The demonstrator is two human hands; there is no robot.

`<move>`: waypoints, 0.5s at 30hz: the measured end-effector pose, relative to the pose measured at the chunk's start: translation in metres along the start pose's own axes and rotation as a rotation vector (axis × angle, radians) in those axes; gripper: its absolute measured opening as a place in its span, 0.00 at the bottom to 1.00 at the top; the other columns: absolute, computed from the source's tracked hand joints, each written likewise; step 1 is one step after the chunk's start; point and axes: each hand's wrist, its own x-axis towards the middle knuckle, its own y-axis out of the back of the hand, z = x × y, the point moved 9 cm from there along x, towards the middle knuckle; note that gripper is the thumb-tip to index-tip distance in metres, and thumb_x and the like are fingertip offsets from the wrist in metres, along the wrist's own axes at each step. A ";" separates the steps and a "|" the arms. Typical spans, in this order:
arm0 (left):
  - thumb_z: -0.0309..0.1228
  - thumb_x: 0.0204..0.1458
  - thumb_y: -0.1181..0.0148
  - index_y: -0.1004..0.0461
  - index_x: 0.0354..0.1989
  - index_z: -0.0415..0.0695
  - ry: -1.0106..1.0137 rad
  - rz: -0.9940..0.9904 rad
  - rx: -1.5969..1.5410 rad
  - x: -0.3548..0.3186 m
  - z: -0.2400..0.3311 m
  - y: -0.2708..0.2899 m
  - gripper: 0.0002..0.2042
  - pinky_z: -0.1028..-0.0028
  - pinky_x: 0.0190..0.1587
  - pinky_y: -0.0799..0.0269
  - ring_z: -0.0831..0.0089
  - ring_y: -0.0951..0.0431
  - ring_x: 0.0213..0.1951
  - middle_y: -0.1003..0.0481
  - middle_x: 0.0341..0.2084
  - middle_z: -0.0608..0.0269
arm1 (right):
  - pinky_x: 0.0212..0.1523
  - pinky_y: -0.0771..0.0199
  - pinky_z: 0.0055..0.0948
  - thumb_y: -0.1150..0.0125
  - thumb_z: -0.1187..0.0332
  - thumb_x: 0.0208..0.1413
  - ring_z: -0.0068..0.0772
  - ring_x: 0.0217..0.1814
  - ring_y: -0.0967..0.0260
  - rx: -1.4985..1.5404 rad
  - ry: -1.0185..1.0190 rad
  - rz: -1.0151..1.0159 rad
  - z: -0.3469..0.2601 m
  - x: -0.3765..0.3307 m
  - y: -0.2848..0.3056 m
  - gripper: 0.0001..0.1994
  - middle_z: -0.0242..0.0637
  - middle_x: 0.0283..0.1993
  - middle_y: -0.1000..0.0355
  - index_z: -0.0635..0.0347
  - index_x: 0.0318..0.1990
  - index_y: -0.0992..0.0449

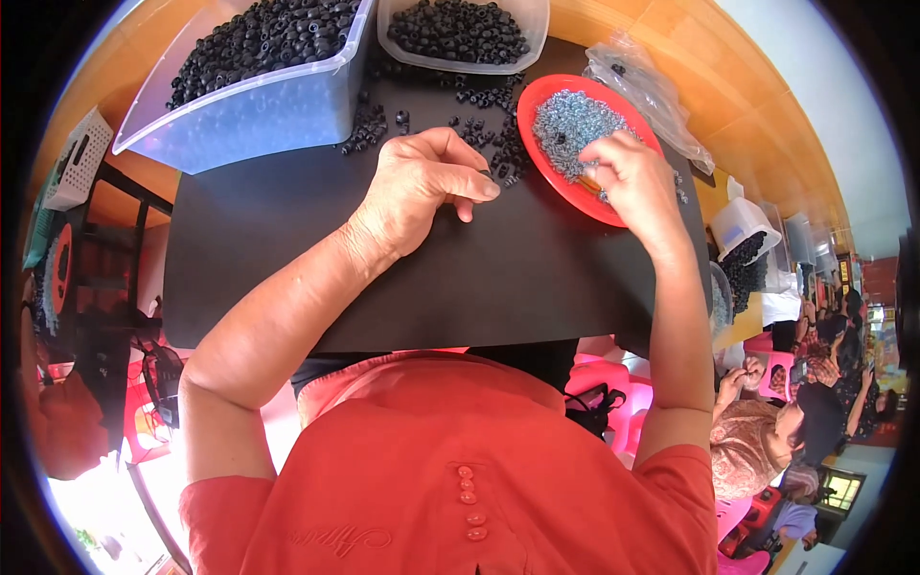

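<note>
Above the dark table (450, 278), my left hand (422, 182) is closed in a pinch. A small dark piece, mostly hidden, shows at the thumb tip. Behind it lie loose small black ring-like pieces (474, 134). My right hand (628, 182) reaches over the near right part of a round red plate (533, 153), its fingers bent together. Whatever those fingers may hold is hidden. Many small shiny grey-blue pieces (575, 120) are heaped on the plate, with a black piece among them.
A large clear bin (259, 120) of black pieces stands at the back left, a smaller clear tub (465, 65) beside it. A clear plastic bag (652, 96) lies behind the plate. Off the table's right side are a white container (743, 225) and other people, one nearby (752, 441).
</note>
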 end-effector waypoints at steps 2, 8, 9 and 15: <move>0.15 0.42 0.33 0.26 0.28 0.35 0.004 -0.002 0.004 -0.001 0.002 -0.003 0.08 0.73 0.28 0.27 0.71 0.25 0.26 0.25 0.28 0.57 | 0.38 0.29 0.37 0.36 0.72 0.49 0.42 0.38 0.26 -0.218 0.058 -0.036 0.002 -0.002 -0.009 0.06 0.38 0.34 0.29 0.57 0.36 0.22; 0.16 0.42 0.32 0.26 0.30 0.35 0.001 -0.017 0.012 -0.001 0.005 -0.002 0.08 0.74 0.29 0.27 0.72 0.24 0.26 0.25 0.28 0.58 | 0.39 0.30 0.41 0.36 0.73 0.47 0.44 0.38 0.29 -0.028 0.020 -0.043 0.002 0.003 -0.001 0.06 0.38 0.32 0.31 0.55 0.34 0.22; 0.17 0.42 0.32 0.26 0.30 0.35 0.005 -0.026 0.009 0.000 0.004 -0.002 0.08 0.73 0.29 0.27 0.72 0.24 0.26 0.25 0.28 0.58 | 0.39 0.30 0.41 0.36 0.73 0.47 0.44 0.38 0.29 -0.029 0.021 -0.044 0.002 0.003 -0.002 0.06 0.38 0.32 0.31 0.55 0.34 0.22; 0.20 0.45 0.34 0.25 0.30 0.35 0.046 -0.092 -0.063 -0.002 0.004 -0.013 0.06 0.75 0.27 0.27 0.73 0.23 0.26 0.24 0.25 0.59 | 0.38 0.30 0.40 0.38 0.74 0.47 0.44 0.38 0.29 -0.156 0.144 -0.032 -0.001 -0.004 -0.016 0.05 0.37 0.31 0.31 0.55 0.33 0.22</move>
